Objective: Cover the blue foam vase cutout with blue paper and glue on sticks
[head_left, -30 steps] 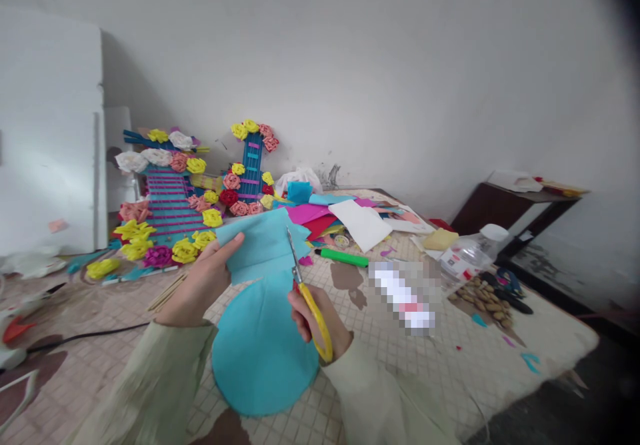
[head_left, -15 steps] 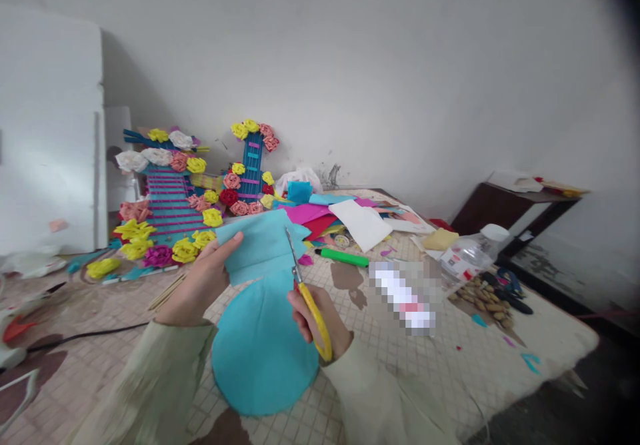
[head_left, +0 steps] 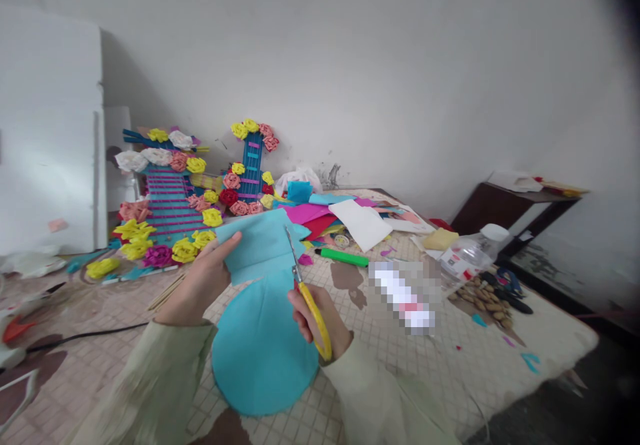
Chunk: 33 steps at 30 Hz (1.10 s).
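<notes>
My left hand [head_left: 203,282] is closed on the left edge of a light blue sheet [head_left: 260,245], thumb on top. Yellow-handled scissors [head_left: 316,318] are in my right hand [head_left: 323,322], its fingers wrapped round the handles. The scissor blades point up and away and lie against the right part of the sheet; how far they are apart is too small to tell. Below the sheet, a round blue piece [head_left: 265,358] rests on the tabletop, between my two forearms.
Flower-covered ladder-like crafts [head_left: 173,198] stand at the back left. Coloured sheets [head_left: 310,215] are piled at the back. A green marker [head_left: 344,257], a plastic bottle [head_left: 467,255] and peanuts [head_left: 483,298] lie to the right. A black cable [head_left: 95,335] crosses the left side.
</notes>
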{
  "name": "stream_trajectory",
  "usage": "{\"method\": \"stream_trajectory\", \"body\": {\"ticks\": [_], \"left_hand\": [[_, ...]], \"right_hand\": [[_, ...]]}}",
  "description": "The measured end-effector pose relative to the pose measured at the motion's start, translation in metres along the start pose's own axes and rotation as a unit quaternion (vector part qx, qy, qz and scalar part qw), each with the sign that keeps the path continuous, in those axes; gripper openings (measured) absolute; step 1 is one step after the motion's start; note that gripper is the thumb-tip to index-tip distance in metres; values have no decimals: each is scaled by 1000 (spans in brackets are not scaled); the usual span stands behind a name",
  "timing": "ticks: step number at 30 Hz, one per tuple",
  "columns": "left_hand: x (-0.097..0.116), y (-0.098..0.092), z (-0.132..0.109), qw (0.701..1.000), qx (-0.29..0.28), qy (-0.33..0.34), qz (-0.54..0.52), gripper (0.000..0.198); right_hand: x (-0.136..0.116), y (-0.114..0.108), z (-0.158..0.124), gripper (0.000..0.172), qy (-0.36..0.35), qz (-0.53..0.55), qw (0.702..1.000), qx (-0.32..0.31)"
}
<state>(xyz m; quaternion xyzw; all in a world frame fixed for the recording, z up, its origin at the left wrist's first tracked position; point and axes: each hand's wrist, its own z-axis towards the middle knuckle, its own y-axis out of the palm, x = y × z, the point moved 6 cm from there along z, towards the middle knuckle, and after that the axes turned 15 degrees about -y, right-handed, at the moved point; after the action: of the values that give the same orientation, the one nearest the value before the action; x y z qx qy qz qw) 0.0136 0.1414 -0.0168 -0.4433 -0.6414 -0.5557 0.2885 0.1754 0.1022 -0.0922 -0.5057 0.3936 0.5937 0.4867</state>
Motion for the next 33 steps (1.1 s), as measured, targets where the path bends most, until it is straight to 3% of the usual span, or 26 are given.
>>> {"method": "stream_trajectory", "body": {"ticks": [15, 23, 33], "left_hand": [[-1, -7, 0, 998, 62, -17, -28, 16], [-4, -9, -1, 998, 34, -38, -45, 31], [-1, 0, 2, 999, -15, -19, -25, 23]], "right_hand": [[2, 0, 0, 40, 9, 2, 1000, -3], [1, -1, -1, 42, 4, -1, 1000, -6], [2, 2, -2, 39, -5, 7, 1000, -7]]}}
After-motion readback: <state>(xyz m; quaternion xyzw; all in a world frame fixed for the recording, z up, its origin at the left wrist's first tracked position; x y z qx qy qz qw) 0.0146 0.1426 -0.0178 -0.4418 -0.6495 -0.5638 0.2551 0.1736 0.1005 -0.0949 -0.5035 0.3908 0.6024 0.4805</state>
